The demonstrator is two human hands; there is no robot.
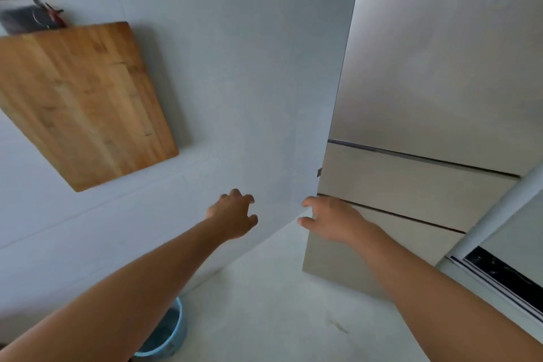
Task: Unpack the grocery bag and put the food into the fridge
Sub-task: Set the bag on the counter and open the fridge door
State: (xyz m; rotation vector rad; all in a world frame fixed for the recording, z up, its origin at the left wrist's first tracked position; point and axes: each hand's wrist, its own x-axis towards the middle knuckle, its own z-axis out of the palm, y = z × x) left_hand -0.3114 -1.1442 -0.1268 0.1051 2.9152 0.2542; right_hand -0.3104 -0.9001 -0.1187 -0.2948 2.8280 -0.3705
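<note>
Both hands reach out, holding nothing. Left hand (232, 214) fingers loosely curled near the wall. Right hand (332, 222) fingers loosely spread at left edge of fridge (426, 82), doors closed, contact unclear. Cutting board (82, 103) up-left of left fingers, bucket (173, 335) far below them

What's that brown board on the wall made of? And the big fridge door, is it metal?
The board looks like wood: glued strips with visible grain, warm brown, matte. The upper fridge door looks like brushed metal, silvery with a soft sheen, though it could be a coating.
</note>
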